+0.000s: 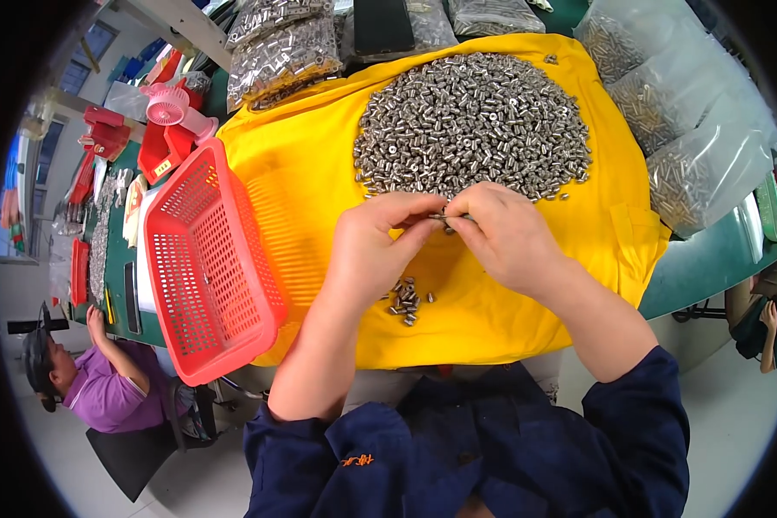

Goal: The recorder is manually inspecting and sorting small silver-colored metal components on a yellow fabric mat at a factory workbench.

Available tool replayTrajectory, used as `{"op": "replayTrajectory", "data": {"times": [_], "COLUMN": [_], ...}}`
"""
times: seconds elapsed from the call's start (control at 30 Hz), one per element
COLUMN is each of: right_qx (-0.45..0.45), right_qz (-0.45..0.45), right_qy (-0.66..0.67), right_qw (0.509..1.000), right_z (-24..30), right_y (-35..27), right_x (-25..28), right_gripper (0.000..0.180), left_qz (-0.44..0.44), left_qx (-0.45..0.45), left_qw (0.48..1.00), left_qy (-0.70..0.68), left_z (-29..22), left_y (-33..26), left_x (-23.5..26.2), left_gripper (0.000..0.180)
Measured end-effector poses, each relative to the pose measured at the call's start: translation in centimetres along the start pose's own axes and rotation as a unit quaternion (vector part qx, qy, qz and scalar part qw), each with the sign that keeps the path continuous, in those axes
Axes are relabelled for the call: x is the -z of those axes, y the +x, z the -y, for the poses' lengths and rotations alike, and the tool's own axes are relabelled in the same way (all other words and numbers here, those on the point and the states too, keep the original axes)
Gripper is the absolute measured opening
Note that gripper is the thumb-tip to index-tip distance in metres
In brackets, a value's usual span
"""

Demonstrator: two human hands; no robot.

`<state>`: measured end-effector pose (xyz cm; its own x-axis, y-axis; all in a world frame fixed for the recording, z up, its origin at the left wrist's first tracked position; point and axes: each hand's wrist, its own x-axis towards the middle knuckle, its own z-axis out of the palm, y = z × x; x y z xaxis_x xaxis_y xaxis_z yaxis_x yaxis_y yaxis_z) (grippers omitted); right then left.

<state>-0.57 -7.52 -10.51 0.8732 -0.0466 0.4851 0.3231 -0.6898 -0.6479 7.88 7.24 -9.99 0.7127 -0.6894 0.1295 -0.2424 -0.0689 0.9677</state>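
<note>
Over the near edge of a big heap of small silvery metal cylinders [470, 125], my two hands meet fingertip to fingertip. My left hand [378, 242] is closed in a pinch, and my right hand [509, 237] pinches from the other side. Between the fingertips shows a bit of a small metal piece [443, 217], mostly covered by the fingers. A small pile of loose metal cylinders [403, 304] lies nearer to me, beside my left wrist. All of it rests on a yellow cloth [492, 332].
A red perforated basket [272, 306] stands at the left. Clear bags of metal parts [678, 177] line the right edge, and more bags [285, 60] lie at the back, near a black flat object [382, 26]. A pink fan [171, 105] is back left. Another person [104, 380] sits at left.
</note>
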Motion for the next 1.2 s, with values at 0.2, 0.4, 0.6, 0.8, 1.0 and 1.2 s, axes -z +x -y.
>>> {"op": "replayTrajectory", "data": {"times": [0.2, 0.4, 0.6, 0.8, 1.0, 1.2], "right_qx": [-0.094, -0.097, -0.116, -0.088, -0.041, -0.021], "right_qz": [-0.026, -0.009, -0.017, -0.019, -0.019, -0.002], "right_qy": [0.051, 0.116, 0.175, 0.150, 0.064, 0.030], "right_qw": [0.994, 0.989, 0.978, 0.985, 0.997, 0.999], "right_z": [0.4, 0.6, 0.6, 0.7, 0.9, 0.9], "right_y": [0.4, 0.2, 0.2, 0.3, 0.1, 0.2], "right_x": [0.8, 0.6, 0.6, 0.8, 0.6, 0.5], "right_gripper": [0.006, 0.006, 0.007, 0.006, 0.008, 0.008], "left_qz": [-0.032, 0.014, 0.063, 0.080, 0.066, 0.023], "left_qx": [-0.010, 0.054, 0.103, 0.102, 0.087, 0.061], "left_qw": [0.995, 0.969, 0.930, 0.918, 0.932, 0.966], "left_qy": [0.089, -0.239, -0.346, -0.374, -0.346, -0.250], "left_z": [0.3, 1.1, 0.7, 1.0, 1.4, 0.6], "left_y": [0.0, -0.1, -0.2, -0.1, -0.2, -0.7], "left_x": [0.5, 1.0, 0.6, 0.4, 0.2, 0.4], "left_gripper": [0.013, 0.011, 0.012, 0.011, 0.012, 0.010]}}
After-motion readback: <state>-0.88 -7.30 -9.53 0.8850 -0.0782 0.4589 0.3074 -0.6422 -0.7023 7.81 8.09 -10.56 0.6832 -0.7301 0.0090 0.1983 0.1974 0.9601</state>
